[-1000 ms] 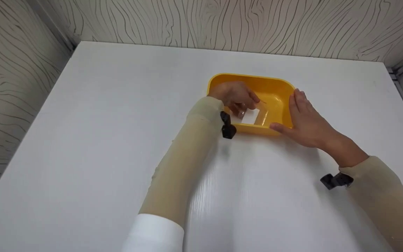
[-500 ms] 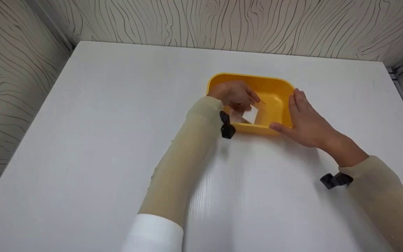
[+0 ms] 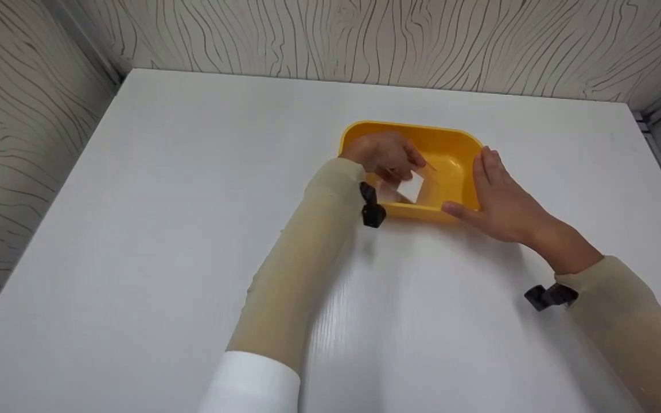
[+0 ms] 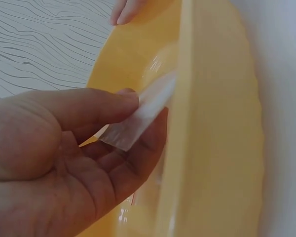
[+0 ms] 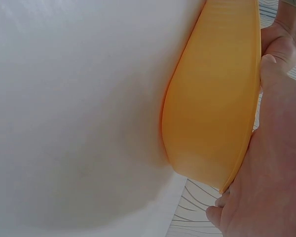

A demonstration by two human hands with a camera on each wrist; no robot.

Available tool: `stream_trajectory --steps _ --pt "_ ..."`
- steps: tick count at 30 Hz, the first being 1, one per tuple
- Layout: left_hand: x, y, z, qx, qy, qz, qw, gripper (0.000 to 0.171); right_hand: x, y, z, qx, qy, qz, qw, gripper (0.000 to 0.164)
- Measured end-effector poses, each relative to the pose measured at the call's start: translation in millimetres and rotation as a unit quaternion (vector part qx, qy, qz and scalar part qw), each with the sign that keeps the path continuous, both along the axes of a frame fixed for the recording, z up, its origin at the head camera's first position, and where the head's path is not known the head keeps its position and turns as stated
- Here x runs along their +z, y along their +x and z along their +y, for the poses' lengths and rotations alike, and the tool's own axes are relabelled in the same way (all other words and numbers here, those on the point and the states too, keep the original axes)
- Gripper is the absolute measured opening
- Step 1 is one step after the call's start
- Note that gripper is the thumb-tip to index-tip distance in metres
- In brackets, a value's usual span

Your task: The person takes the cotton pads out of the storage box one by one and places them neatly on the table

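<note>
On a white table (image 3: 164,201), two hands at a yellow plastic basin (image 3: 416,214).
The right hand (image 3: 502,201) presses its end, straight fingers together, thumb apart; inside, a whitish plastic square (image 3: 411,188), just turned aslant, is pinched by the left hand (image 3: 387,154), so seems firmly held; beyond, a wood-grain-patterned panel (image 3: 307,37).

Soft light, hazy wrist views
You get a glint inside the yellow tub (image 3: 413,212) and a broad shadow lower left in the right wrist view.
</note>
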State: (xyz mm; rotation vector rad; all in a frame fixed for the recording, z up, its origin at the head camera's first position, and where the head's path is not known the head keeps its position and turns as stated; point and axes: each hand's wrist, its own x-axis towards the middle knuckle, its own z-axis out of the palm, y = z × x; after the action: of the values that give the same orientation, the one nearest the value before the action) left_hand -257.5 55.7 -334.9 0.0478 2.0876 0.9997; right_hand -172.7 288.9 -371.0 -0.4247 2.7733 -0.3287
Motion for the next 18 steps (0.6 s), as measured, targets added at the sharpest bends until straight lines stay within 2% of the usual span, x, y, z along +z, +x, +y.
stream_trajectory --steps 18 --pt "1.6 -9.2 -5.7 -0.013 0.047 0.005 0.9988 0.032 -1.3 -0.5 1.0 0.001 -0.012 -0.002 1.0 0.117"
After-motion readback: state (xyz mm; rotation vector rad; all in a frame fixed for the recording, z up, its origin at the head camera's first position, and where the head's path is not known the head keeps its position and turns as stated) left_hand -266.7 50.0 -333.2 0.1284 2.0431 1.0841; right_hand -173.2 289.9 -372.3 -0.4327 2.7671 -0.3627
